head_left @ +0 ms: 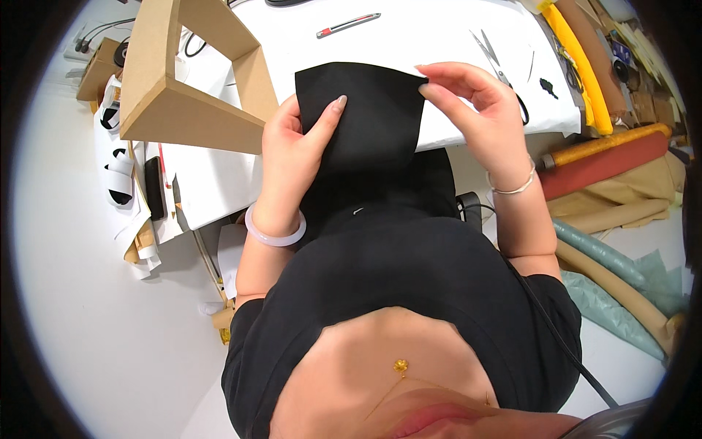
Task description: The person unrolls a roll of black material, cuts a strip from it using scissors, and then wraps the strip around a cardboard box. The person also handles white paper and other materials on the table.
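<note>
A black rectangular sheet (373, 110), perhaps leather or stiff cloth, hangs between my hands over the table's near edge. My left hand (303, 135) grips its left side, the thumb lying flat on top and the fingers hidden underneath. At the far right corner, my right hand (472, 91) pinches the sheet between thumb and fingertips. Its lower part blends into the black clothing behind it. Just right of my right hand lie scissors (501, 73) with dark handles, blades apart. A red and grey craft knife or pen (349, 25) rests farther back.
A brown board frame (197, 110) stands close by my left hand. The table (446, 29) has a white cover. A dark phone-like slab (154, 188) and a pointed blade (177, 194) lie at left. Rolled materials (607, 157) are stacked at right, including a yellow roll (585, 80).
</note>
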A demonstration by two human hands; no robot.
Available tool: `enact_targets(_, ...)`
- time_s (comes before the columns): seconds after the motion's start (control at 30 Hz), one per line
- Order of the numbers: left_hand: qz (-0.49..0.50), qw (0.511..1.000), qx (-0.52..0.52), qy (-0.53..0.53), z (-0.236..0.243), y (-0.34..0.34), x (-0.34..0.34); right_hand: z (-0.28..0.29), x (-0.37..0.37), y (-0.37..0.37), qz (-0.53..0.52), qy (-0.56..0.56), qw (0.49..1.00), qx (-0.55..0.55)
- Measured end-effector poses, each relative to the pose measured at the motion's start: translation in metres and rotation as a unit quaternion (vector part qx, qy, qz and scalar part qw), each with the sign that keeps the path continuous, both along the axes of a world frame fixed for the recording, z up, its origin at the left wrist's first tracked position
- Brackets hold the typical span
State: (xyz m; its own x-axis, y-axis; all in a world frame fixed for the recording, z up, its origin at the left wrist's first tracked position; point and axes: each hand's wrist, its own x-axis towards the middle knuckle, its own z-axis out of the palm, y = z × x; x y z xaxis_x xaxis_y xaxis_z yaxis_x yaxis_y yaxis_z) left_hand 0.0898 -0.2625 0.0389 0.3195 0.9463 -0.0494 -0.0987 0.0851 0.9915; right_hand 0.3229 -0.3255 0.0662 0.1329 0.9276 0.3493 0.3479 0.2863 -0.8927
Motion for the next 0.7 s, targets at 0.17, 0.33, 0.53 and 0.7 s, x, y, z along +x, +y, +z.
enact_targets(0.17,-0.006,0.998,-0.007,-0.057,-0.001,0.003,-0.008,0.0,0.005,0.014,-0.009,0.15,0.981,-0.121)
enact_targets(0.33,0.05,0.991,-0.052,-0.116,-0.007,-0.002,-0.024,-0.008,-0.001,0.013,0.048,0.241,0.95,-0.192)
enact_targets(0.53,0.057,0.992,-0.022,-0.112,-0.008,-0.007,-0.034,-0.004,-0.013,0.007,0.063,0.193,0.969,-0.138)
enact_targets(0.7,0.025,0.991,0.006,-0.128,-0.025,-0.003,-0.05,0.003,-0.02,0.003,0.043,0.153,0.98,-0.119)
